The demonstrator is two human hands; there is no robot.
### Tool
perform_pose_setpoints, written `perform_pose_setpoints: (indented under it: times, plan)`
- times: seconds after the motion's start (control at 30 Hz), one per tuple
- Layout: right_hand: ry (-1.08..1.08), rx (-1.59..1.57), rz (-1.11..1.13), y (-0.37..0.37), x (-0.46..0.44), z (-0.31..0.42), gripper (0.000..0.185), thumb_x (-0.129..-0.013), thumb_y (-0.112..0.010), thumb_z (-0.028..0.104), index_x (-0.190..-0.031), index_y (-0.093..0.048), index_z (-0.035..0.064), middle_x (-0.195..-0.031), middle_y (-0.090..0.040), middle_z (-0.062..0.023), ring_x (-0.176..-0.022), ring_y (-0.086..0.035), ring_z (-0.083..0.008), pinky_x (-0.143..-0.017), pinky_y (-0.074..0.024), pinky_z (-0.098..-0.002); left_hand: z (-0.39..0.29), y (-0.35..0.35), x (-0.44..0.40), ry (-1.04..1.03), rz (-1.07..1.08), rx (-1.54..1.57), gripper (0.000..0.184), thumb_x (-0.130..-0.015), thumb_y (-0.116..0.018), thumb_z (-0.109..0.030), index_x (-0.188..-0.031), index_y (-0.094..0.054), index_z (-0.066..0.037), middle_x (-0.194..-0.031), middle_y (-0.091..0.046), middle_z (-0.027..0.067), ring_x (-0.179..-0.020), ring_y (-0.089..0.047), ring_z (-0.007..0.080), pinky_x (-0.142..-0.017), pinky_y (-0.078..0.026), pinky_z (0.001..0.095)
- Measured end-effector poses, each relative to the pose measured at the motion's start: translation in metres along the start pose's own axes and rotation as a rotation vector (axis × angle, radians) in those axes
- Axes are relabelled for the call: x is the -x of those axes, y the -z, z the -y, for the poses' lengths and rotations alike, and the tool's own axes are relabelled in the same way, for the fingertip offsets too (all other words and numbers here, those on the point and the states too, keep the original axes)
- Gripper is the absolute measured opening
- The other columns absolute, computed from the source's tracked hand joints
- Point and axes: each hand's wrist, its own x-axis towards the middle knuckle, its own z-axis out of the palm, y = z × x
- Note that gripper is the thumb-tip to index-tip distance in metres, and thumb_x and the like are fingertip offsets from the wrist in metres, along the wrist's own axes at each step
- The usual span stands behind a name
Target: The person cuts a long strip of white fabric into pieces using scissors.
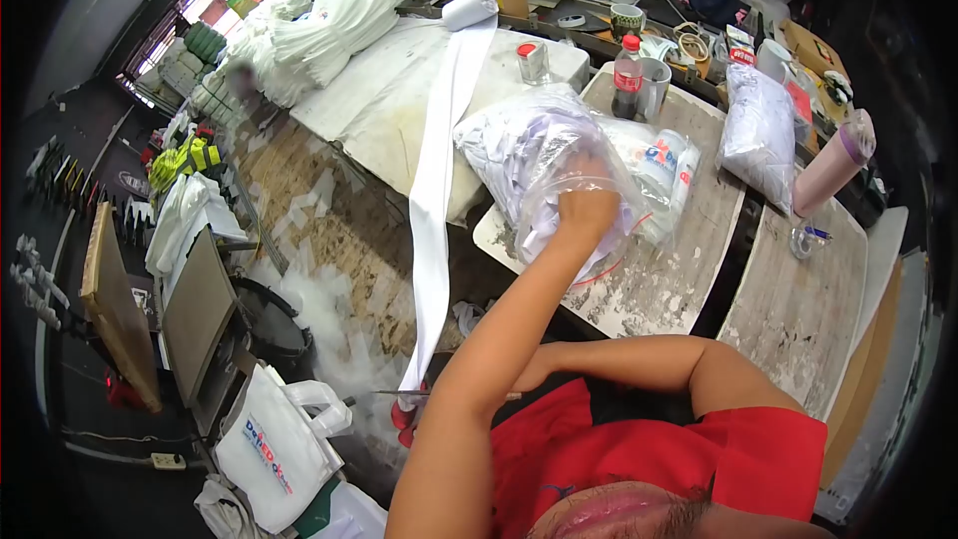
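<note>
My left hand (587, 165) reaches inside a clear plastic bag (624, 240) full of white and pale lilac cloth pieces (499, 145). The fingers are buried among those pieces, so their grip is hidden. My right hand (532, 371) is low in front of my red shirt, mostly covered by my left forearm. Its fingers do not show. Just left of that forearm are a thin metal blade (389, 392) and a red part (402, 421), perhaps scissors. A long white fabric strip (432, 210) runs from a roll (469, 10) down to the blade.
A cola bottle (627, 78) and a mug (653, 90) stand behind the bag. A filled plastic bag (756, 130) and a pink roll (833, 162) are at right. White cloth piles (329, 25) lie back left; a printed white tote (274, 454) sits lower left.
</note>
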Motion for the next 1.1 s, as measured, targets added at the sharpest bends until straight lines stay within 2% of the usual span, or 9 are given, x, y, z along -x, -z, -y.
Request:
perform_pose_setpoints:
  times: [0.1, 0.27, 0.4, 0.5, 0.53, 0.63, 0.77, 0.93, 1.1]
  plan:
    - [0.242, 0.12, -0.113, -0.002, -0.004, -0.008, 0.017, -0.088, -0.062, 0.014, -0.1, -0.067, 0.0029, -0.08, -0.063, -0.0033, -0.062, -0.055, -0.0119, -0.055, -0.0467, -0.0305, -0.023, 0.048, 0.003, 0.03, 0.256, 0.078, 0.023, -0.082, -0.056, -0.01, -0.098, -0.064, 0.005, -0.106, -0.064, 0.0271, -0.096, -0.062, 0.0416, -0.086, -0.049, 0.0513]
    - [0.118, 0.017, -0.104, -0.001, -0.005, 0.017, 0.038, -0.094, -0.066, 0.038, -0.081, -0.065, 0.0016, -0.06, -0.057, -0.006, -0.053, -0.054, -0.0133, -0.053, -0.0441, -0.034, -0.024, 0.119, 0.019, 0.001, 0.346, 0.408, 0.031, -0.09, -0.06, -0.012, -0.117, -0.064, 0.002, -0.109, -0.068, 0.0225, -0.104, -0.065, 0.0371, -0.091, -0.05, 0.0442]
    - [-0.138, 0.184, -0.112, 0.008, 0.006, 0.041, 0.059, -0.092, -0.063, 0.056, -0.072, -0.059, 0.0013, -0.057, -0.056, -0.0061, -0.052, -0.056, -0.0159, -0.053, -0.0442, -0.0354, -0.046, 0.254, 0.029, 0.017, 0.377, 0.88, 0.027, -0.089, -0.064, -0.004, -0.115, -0.067, 0.004, -0.101, -0.071, 0.0124, -0.093, -0.068, 0.0194, -0.087, -0.052, 0.0334]
    - [-0.188, 0.154, -0.103, 0.005, 0.004, 0.035, 0.061, -0.09, -0.062, 0.061, -0.075, -0.057, 0.0019, -0.061, -0.055, -0.0101, -0.058, -0.054, -0.0228, -0.057, -0.0404, -0.0394, -0.055, 0.338, 0.091, -0.191, -0.291, 0.55, 0.02, -0.094, -0.056, -0.008, -0.111, -0.064, -0.001, -0.114, -0.061, 0.0169, -0.095, -0.057, 0.0247, -0.082, -0.047, 0.0401]
    - [-0.149, 0.176, -0.132, 0.006, 0.003, 0.034, 0.065, -0.09, -0.06, 0.064, -0.072, -0.057, 0.0015, -0.06, -0.056, -0.0086, -0.057, -0.057, -0.0213, -0.056, -0.0422, -0.0373, -0.075, 0.344, 0.082, -0.186, -0.286, 0.554, 0.02, -0.094, -0.056, -0.008, -0.111, -0.064, -0.001, -0.114, -0.061, 0.0169, -0.095, -0.057, 0.0247, -0.082, -0.047, 0.0401]
    - [-0.119, 0.19, -0.149, 0.007, 0.001, 0.036, 0.068, -0.09, -0.059, 0.066, -0.07, -0.057, 0.0011, -0.058, -0.057, -0.0071, -0.056, -0.059, -0.0196, -0.055, -0.0439, -0.0353, -0.159, 0.373, 0.073, -0.214, -1.049, 0.86, 0.014, -0.088, -0.072, -0.008, -0.1, -0.068, -0.013, -0.082, -0.065, -0.0059, -0.078, -0.055, 0.0077, -0.067, -0.04, 0.0231]
    - [-0.136, 0.177, -0.158, 0.01, 0.004, 0.047, 0.066, -0.09, -0.059, 0.065, -0.073, -0.059, 0.0014, -0.06, -0.058, -0.0066, -0.057, -0.059, -0.0188, -0.056, -0.0439, -0.0351, -0.165, 0.399, 0.113, -0.075, -0.691, 1.126, 0.011, -0.088, -0.07, -0.006, -0.093, -0.066, -0.015, -0.101, -0.063, -0.0107, -0.096, -0.051, 0.0084, -0.085, -0.04, 0.0246]
    - [-0.148, 0.155, -0.194, 0.011, 0.006, 0.046, 0.062, -0.091, -0.061, 0.061, -0.073, -0.055, 0.0022, -0.06, -0.055, -0.0064, -0.057, -0.055, -0.0187, -0.055, -0.0406, -0.0365, -0.129, 0.422, 0.124, -0.37, -0.354, 1.272, 0.009, -0.091, -0.065, -0.004, -0.094, -0.066, -0.012, -0.103, -0.063, -0.009, -0.094, -0.053, 0.0108, -0.088, -0.042, 0.0297]
    - [-0.156, 0.133, -0.228, 0.013, 0.006, 0.05, 0.063, -0.091, -0.06, 0.062, -0.075, -0.06, 0.002, -0.059, -0.057, -0.0048, -0.057, -0.059, -0.017, -0.056, -0.0438, -0.0341, -0.145, 0.395, 0.105, -0.419, -0.529, 1.461, 0.011, -0.092, -0.064, -0.004, -0.096, -0.066, -0.014, -0.097, -0.06, -0.0082, -0.094, -0.052, 0.0093, -0.088, -0.042, 0.0302]
